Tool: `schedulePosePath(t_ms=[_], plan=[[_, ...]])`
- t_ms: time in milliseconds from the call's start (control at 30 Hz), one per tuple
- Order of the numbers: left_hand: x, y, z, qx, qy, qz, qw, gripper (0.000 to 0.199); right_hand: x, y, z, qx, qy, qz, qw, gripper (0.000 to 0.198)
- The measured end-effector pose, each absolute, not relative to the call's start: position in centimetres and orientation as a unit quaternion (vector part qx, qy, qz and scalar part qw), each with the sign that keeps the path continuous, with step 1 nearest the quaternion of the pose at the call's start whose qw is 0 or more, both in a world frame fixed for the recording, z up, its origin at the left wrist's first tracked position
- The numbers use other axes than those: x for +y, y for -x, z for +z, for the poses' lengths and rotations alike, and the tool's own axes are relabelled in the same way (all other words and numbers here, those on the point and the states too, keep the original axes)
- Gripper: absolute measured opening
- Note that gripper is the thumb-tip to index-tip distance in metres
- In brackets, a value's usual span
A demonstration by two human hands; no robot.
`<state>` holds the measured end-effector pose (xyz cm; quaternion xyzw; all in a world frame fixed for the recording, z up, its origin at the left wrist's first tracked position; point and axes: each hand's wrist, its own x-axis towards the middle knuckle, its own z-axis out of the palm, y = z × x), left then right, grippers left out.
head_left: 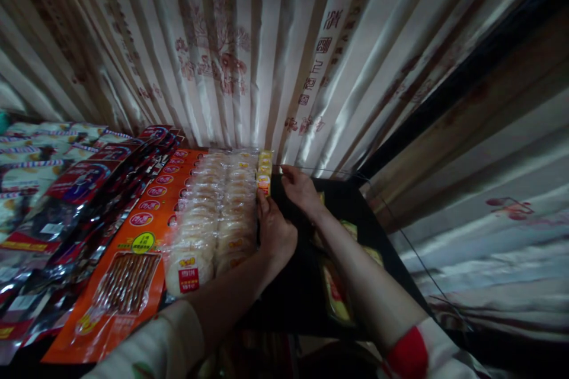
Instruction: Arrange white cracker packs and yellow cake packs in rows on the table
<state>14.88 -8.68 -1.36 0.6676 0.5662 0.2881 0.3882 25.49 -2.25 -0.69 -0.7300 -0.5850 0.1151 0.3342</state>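
Observation:
My left hand [278, 232] is at the near end of a narrow row of small yellow packets [265, 161]. Its fingertips are closed at the front packet [264, 185], which has a red and white label. Directly left of it stand two rows of clear-wrapped round white crackers [236, 204]. My right hand [300, 188] is a little farther right, close to the curtain, with its fingers curled together. Whether anything is between those fingers is hidden. Beneath my right forearm lie several yellow packets [334, 290] with red print, partly covered by the arm.
Orange packs of brown sticks [128, 281] stand in a row farther left, beside dark red shiny bags [73, 201] and white bags [33, 174]. All rest on a black surface [288, 302]. A pleated printed curtain [267, 59] hangs behind. A thin cord [406, 225] runs along the right edge.

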Motion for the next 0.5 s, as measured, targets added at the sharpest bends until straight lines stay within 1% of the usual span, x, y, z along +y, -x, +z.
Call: schedulePosePath(t_ms=[67, 167, 267, 400, 500], plan=[[-8.8, -14.9, -1.5, 0.562, -0.665, 0.306, 0.386, 0.072, -3.5, -26.7, -0.1, -0.583, 0.75, 0.059, 0.307, 0.036], [-8.9, -15.0, -1.6, 0.558, -0.667, 0.318, 0.377, 0.074, -5.5, -28.7, 0.7, -0.553, 0.799, -0.028, 0.232, 0.032], [-9.3, -15.2, -1.4, 0.559, -0.675, 0.308, 0.37, 0.07, -7.1, -30.4, 1.3, -0.509, 0.843, -0.069, 0.161, 0.035], [-10.5, -15.4, -0.8, 0.557, -0.676, 0.287, 0.387, 0.06, -8.0, -30.9, 1.5, -0.478, 0.876, -0.006, 0.072, 0.055], [-11.8, -15.5, -0.1, 0.558, -0.66, 0.262, 0.429, 0.055, -8.1, -30.7, 1.4, -0.47, 0.88, 0.058, 0.044, 0.056]])
